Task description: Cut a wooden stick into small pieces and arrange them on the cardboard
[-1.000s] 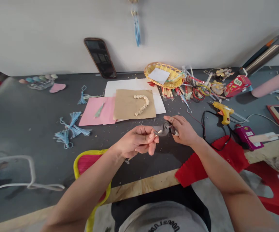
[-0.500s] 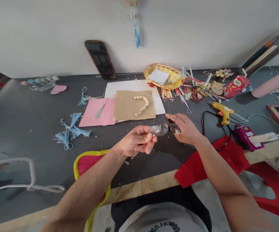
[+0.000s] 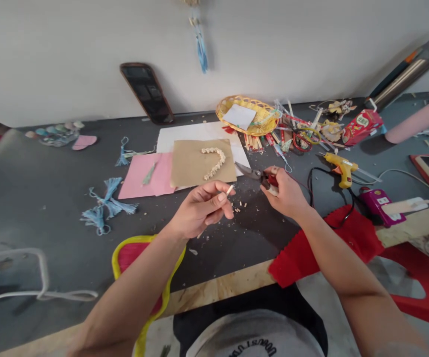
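Observation:
Between thumb and fingers, my left hand (image 3: pixel 203 208) pinches a thin pale wooden stick (image 3: pixel 230 189), its cut end pointing up and right. My right hand (image 3: pixel 285 193) is wrapped round the handles of pruning shears (image 3: pixel 251 172), whose blades point left, apart from the stick. Several short cut stick pieces (image 3: pixel 241 204) lie on the dark table just right of my left hand. Behind my hands, a curved row of small pale pieces (image 3: pixel 220 161) sits on a brown card (image 3: pixel 187 163), which rests over white paper and beside a pink sheet (image 3: pixel 133 181).
Blue tassels (image 3: pixel 110 203) lie at the left. A wicker basket (image 3: pixel 224 106) stands at the back near bundled sticks and scissors (image 3: pixel 301 141). To the right are a yellow glue gun (image 3: pixel 343 168), a purple power block (image 3: pixel 380 208) and red felt (image 3: pixel 355 238). A phone (image 3: pixel 147 91) leans on the wall.
The shears have come away from the stick, moving up and right with their blades no longer around it. My left hand has shifted slightly left, and small cut pieces now show on the table.

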Demonstrator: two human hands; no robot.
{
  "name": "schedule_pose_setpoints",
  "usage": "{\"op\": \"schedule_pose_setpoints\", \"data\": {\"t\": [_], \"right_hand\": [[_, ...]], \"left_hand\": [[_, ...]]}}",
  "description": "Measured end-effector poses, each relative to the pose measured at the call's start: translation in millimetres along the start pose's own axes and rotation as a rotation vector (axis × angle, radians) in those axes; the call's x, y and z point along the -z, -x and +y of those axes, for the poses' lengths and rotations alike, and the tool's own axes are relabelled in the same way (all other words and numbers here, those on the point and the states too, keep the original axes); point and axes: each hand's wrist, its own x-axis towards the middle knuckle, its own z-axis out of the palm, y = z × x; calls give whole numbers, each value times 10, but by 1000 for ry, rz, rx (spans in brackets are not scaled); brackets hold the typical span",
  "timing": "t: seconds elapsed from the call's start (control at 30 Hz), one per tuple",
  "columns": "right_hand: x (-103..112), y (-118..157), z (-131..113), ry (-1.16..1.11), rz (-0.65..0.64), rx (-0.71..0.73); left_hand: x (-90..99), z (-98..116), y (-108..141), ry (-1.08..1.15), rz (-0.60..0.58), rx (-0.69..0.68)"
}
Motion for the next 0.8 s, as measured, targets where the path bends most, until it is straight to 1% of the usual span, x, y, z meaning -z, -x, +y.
{"op": "schedule_pose_setpoints", "data": {"t": [0.07, 0.13, 0.27, 0.33, 0.37, 0.43, 0.47, 0.5, 0.57, 0.63, 0.7, 0.73, 0.8], "right_hand": [[4, -3, -10, 84, -2, -19], [7, -10, 28, 201, 7, -70], [23, -28, 225, 408, -6, -217], [52, -35, 286, 438, -4, -236], [72, -39, 282, 421, 18, -219], [116, -43, 191, 291, 88, -150], [132, -41, 112, 174, 113, -113], [140, -35, 22, 14, 109, -89], [121, -11, -158, -374, -4, -130], [57, 23, -286, -677, -170, -199], [-32, 55, -342, -857, -276, -259], [-75, 68, -350, -915, -304, -289], [-142, 81, -351, -996, -318, -343]], "left_hand": [[-2, -8, -6, -43, 46, -10], [-7, -15, -13, -92, 83, -22], [-19, -35, -34, -246, 161, -71], [-36, -46, -40, -358, 204, -99], [-50, -50, -39, -423, 211, -103], [-87, -59, -30, -579, 205, -96], [-108, -66, -23, -662, 201, -91], [-127, -75, -14, -740, 201, -89], [-156, -102, 2, -863, 219, -103], [-163, -141, 12, -934, 241, -131], [-153, -182, 13, -972, 259, -160], [-146, -200, 10, -985, 268, -175], [-134, -229, -1, -1008, 287, -201]]}}
